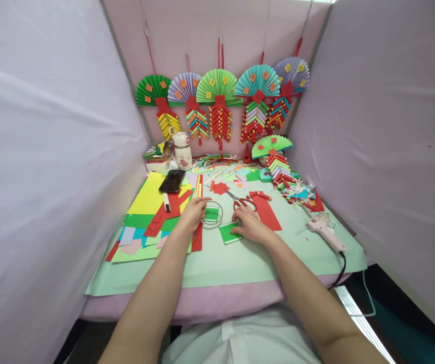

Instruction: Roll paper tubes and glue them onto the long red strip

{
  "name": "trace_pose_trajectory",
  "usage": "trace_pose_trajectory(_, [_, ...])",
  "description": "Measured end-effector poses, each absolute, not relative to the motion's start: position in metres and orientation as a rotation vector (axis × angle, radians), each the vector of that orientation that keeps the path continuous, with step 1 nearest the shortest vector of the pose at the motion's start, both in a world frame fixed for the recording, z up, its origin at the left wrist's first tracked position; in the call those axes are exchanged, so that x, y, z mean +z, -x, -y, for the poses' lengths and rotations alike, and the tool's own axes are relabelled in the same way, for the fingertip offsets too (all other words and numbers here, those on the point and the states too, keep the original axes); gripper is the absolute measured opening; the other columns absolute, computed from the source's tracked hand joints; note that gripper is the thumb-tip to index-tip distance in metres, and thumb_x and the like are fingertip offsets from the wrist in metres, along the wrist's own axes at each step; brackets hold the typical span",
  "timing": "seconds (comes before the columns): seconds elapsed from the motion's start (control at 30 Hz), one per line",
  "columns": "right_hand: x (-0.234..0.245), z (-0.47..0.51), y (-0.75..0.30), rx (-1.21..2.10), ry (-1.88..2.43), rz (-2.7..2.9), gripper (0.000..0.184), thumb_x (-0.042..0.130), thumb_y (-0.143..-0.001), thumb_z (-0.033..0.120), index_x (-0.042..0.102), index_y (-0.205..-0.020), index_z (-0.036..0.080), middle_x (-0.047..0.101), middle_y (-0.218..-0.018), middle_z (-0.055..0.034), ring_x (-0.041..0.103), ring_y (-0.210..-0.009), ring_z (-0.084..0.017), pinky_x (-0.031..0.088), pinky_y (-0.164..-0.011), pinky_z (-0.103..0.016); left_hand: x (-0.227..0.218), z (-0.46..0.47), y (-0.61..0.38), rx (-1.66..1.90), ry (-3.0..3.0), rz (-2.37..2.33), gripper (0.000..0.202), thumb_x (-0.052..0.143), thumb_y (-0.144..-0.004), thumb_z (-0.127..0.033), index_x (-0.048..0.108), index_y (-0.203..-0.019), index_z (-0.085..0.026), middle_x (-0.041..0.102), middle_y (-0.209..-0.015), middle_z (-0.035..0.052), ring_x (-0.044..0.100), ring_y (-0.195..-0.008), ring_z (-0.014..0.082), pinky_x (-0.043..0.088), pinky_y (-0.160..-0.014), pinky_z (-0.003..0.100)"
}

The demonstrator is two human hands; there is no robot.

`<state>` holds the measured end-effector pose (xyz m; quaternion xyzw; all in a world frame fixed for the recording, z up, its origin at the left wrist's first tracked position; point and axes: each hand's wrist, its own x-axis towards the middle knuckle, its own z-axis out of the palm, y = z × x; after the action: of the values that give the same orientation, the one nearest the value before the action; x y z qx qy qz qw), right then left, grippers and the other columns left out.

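My left hand [195, 213] pinches the upper left side of a thin ring, which looks like a narrow roll of tape [222, 215]. Through the ring a small green paper piece [212, 214] shows on the table. My right hand [251, 225] has its fingers closed on the right edge of another green paper piece [226, 233], which has a white strip along its lower edge. Just beyond that hand lie red-handled scissors [235, 197], partly hidden by the knuckles. A red paper strip [267, 212] lies to its right.
Coloured paper sheets [141, 194] and a black phone [172, 181] lie at left. A jug [182, 150] stands behind. At right are a glue gun [325, 231] with its cord and a pile of scraps [299, 191]. Several paper fans [217, 87] hang at the back.
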<state>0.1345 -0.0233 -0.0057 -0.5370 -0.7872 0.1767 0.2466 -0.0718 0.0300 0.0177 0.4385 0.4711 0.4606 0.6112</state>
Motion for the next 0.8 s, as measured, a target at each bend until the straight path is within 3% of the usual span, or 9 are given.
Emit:
trace_pose_trajectory(0.1, [-0.008, 0.021, -0.134, 0.787, 1.321, 1.969, 0.008, 0.06, -0.077, 0.025, 0.056, -0.079, 0.019, 0.057, -0.078, 0.0008, 0.051, -0.075, -0.014, 0.038, -0.069, -0.026, 0.015, -0.031, 0.071, 1.049, -1.039, -1.092, 0.02, 0.059, -0.071, -0.021, 0.062, -0.089, -0.012, 0.03, -0.052, -0.0088, 0.023, -0.04, 0.0038, 0.015, -0.039, 0.018])
trace_pose_trajectory(0.27, [-0.009, 0.017, -0.133, 1.057, 1.142, 1.632, 0.016, 0.06, -0.075, 0.033, 0.056, -0.081, 0.018, 0.054, -0.072, 0.0027, 0.049, -0.064, -0.011, 0.038, -0.058, -0.023, 0.008, -0.034, 0.07, 1.128, -1.371, -1.248, 0.025, 0.054, -0.075, -0.024, 0.067, -0.094, -0.014, 0.048, -0.055, -0.0028, 0.043, -0.048, 0.0092, 0.032, -0.047, 0.021])
trace_pose_trajectory(0.4, [-0.006, 0.017, -0.131, 1.045, 1.138, 1.548, 0.019, 0.062, -0.073, 0.035, 0.058, -0.08, 0.018, 0.057, -0.072, 0.0015, 0.05, -0.065, -0.012, 0.041, -0.061, -0.024, 0.008, -0.033, 0.069, 1.148, -1.715, -1.383, 0.026, 0.053, -0.079, -0.024, 0.069, -0.098, -0.018, 0.065, -0.081, 0.0062, 0.059, -0.079, 0.0183, 0.044, -0.076, 0.03])
trace_pose_trajectory(0.53, [-0.002, 0.019, -0.128, 1.032, 1.176, 1.501, 0.02, 0.063, -0.072, 0.036, 0.06, -0.077, 0.017, 0.06, -0.073, 0.0008, 0.053, -0.065, -0.012, 0.043, -0.063, -0.025, 0.018, -0.021, 0.061, 1.289, -1.954, -1.443, 0.026, 0.059, -0.079, -0.031, 0.07, -0.101, -0.022, 0.059, -0.12, 0.0095, 0.048, -0.117, 0.0252, 0.036, -0.097, 0.037])
trace_pose_trajectory(0.63, [-0.003, 0.02, -0.127, 1.009, 1.197, 1.5, 0.02, 0.063, -0.072, 0.037, 0.061, -0.076, 0.017, 0.061, -0.074, 0.0003, 0.054, -0.065, -0.013, 0.044, -0.065, -0.025, 0.022, -0.008, 0.051, 1.115, -2.005, -1.18, 0.032, 0.062, -0.077, -0.036, 0.068, -0.105, -0.023, 0.064, -0.111, 0.0072, 0.056, -0.104, 0.022, 0.042, -0.088, 0.031])
trace_pose_trajectory(0.8, [-0.005, 0.018, -0.131, 0.923, 1.191, 1.612, 0.022, 0.054, -0.08, 0.037, 0.063, -0.084, 0.017, 0.064, -0.082, -0.0018, 0.057, -0.075, -0.015, 0.045, -0.068, -0.025, 0.016, -0.002, 0.042, 0.865, -1.951, -1.087, 0.02, 0.061, -0.075, -0.036, 0.07, -0.068, -0.02, 0.066, -0.067, 0.0017, 0.056, -0.067, 0.0165, 0.04, -0.064, 0.025])
